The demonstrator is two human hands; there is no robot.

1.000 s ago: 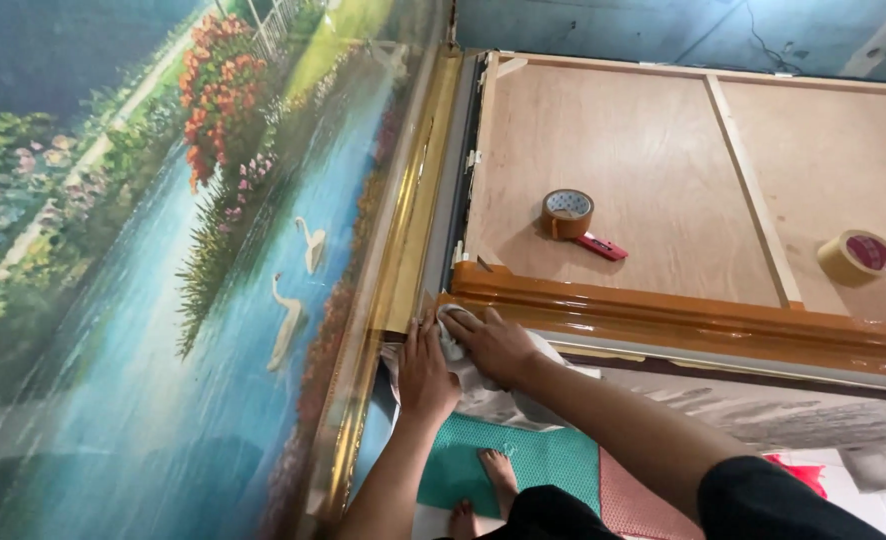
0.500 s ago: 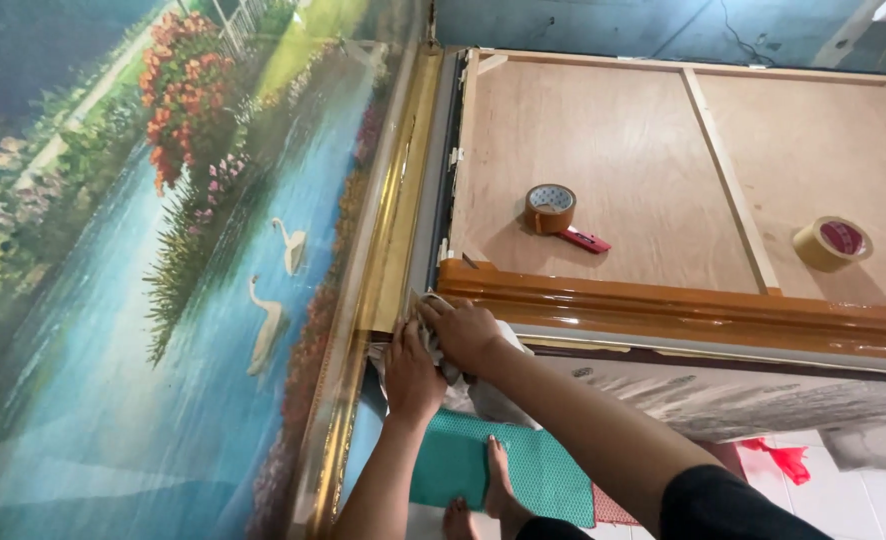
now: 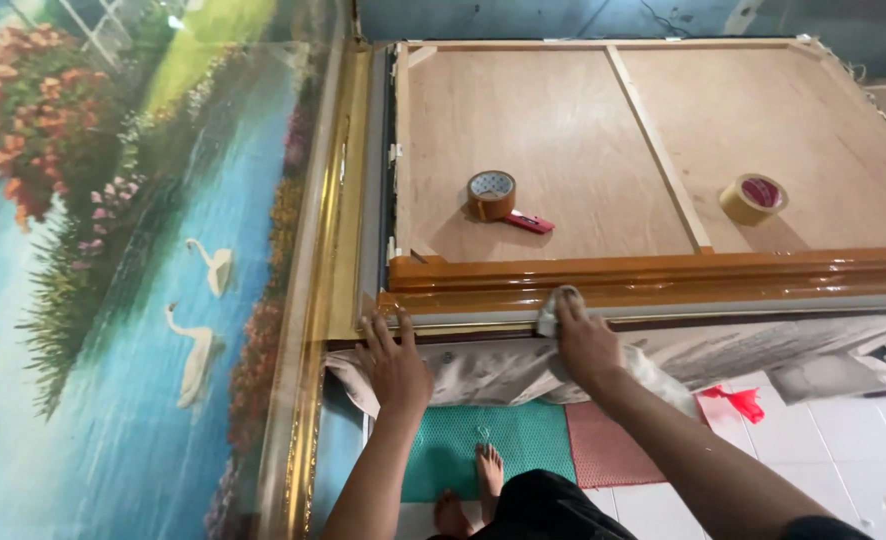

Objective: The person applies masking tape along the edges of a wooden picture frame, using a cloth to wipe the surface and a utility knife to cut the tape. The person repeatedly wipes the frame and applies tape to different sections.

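A large landscape painting with swans in a gold frame lies left of the brown glossy frame, which sits face down with its plywood back up. On that back, beyond the glossy edge, rest a brown tape roll with a red cutter touching it, and a second tape roll further right. The left hand lies flat, fingers spread, on the frame's near left corner. The right hand has its grip closed on a pale cloth pressed against the frame's near edge.
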